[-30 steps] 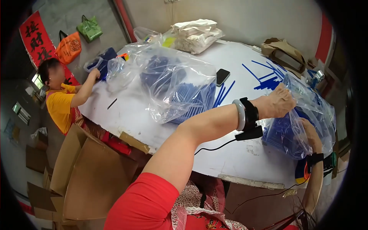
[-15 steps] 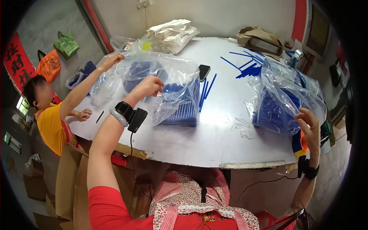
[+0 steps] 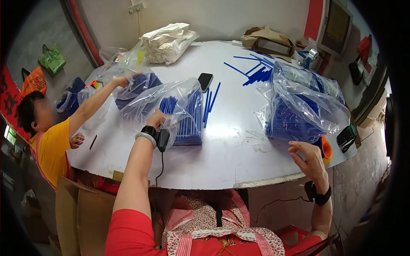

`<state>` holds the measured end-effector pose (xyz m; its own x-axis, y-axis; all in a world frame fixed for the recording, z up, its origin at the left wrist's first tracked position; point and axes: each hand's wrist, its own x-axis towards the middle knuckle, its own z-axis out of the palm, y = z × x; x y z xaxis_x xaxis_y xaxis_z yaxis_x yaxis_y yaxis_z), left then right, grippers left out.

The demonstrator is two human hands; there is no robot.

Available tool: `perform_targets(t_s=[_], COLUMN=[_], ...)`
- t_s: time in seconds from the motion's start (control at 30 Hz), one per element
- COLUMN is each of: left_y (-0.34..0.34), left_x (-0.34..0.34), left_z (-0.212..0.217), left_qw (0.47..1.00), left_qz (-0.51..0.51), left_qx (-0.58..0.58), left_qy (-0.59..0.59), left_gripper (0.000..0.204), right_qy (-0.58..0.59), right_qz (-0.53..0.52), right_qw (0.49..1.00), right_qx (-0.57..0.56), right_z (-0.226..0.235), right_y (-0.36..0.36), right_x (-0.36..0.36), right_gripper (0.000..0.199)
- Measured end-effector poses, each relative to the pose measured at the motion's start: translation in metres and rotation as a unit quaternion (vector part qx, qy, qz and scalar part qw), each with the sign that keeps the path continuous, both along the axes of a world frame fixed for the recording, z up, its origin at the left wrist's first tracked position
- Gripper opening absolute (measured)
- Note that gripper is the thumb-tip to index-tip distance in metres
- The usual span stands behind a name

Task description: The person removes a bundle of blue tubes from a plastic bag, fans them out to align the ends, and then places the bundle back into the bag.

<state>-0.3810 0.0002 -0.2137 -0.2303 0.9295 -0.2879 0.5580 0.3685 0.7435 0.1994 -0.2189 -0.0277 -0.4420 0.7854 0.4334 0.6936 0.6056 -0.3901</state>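
A clear plastic bag (image 3: 139,104) lies over a pile of slim blue sticks (image 3: 188,128) left of the table's middle. My left hand (image 3: 157,118) is at this bag, its fingers closed round a small bundle of blue sticks (image 3: 168,103) whose ends fan out above it; plastic partly covers the fingers. On the right, a second clear bag (image 3: 305,100) holds many more blue sticks. In front of it, over the table's near part, my right hand (image 3: 309,160) hangs with fingers apart and nothing in them.
Loose blue sticks (image 3: 258,74) lie at the back, others beside a black phone (image 3: 205,81). A co-worker's hand (image 3: 121,81) reaches to more bagged sticks at left. White bags (image 3: 168,42), a brown paper bag (image 3: 267,42) and an orange tape roll (image 3: 326,147) stand around.
My left hand has moved down to the sticks and closed on a bundle. My right hand has come down and inward, away from the right bag. The co-worker's hand has reached onto the left sticks.
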Motion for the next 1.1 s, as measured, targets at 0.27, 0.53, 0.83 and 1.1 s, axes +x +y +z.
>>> perform_targets(t_s=[0.27, 0.53, 0.83, 1.1], left_y=[-0.05, -0.072, -0.314, -0.355], left_x=[0.082, 0.071, 0.235, 0.234], left_z=[0.092, 0.195, 0.101, 0.026], left_qw=[0.924, 0.856, 0.89, 0.819], left_qz=[0.08, 0.046, -0.144, 0.021], left_qx=[0.101, 0.514, -0.057, -0.178], left_qy=[0.36, 0.038, -0.429, -0.546], left_gripper=[0.056, 0.041, 0.036, 0.041], right_qy=[0.006, 0.127, 0.666, 0.602], right_qz=[0.06, 0.077, 0.098, 0.016], right_qw=[0.998, 0.987, 0.471, 0.465], right_qx=[-0.003, -0.062, -0.57, -0.649], right_z=[-0.03, -0.06, -0.15, -0.178], right_y=[-0.004, -0.064, -0.132, -0.132], right_x=[-0.021, -0.039, -0.165, -0.169], right_gripper=[0.026, 0.023, 0.044, 0.04])
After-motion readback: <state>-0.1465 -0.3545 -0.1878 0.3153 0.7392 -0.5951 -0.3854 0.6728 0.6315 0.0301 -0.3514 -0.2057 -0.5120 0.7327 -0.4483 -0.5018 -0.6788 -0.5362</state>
